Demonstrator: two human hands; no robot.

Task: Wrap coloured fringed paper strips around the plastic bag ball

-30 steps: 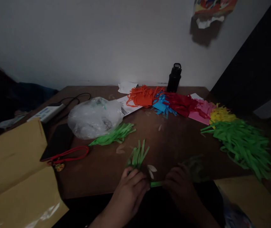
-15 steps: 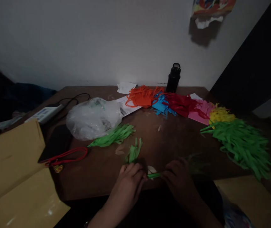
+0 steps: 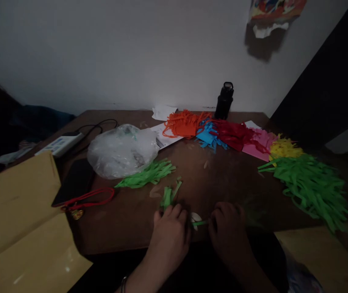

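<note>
Grip of the left hand [image 3: 170, 228]: fingers curled downward near the middle of the near edge of the desk [image 3: 225, 175], fingertips hidden, so whether it pinches anything cannot be told. Right hand [image 3: 227, 224]: likewise curled, tips in shadow; one end of a thin green strip [image 3: 201, 223] disappears at its fingers, though a firm hold cannot be confirmed. The strip shows between the hands, across pale slivers [image 3: 196, 216]; contact with the left hand is uncertain. Relative to one second earlier, the strip appears farther from the near edge and narrower, while the green bunch [image 3: 167, 197] just beyond the left fingers shows as a tighter tuft instead of a fan. These shifts suggest a strip being worked, not set aside. Farther out, a green fringe [image 3: 148, 174] lies beside a plastic bag [image 3: 122, 152]; a larger green heap [image 3: 312, 189] covers part of the right edge; a black bottle [image 3: 224, 102] stands at the back edge.
</note>
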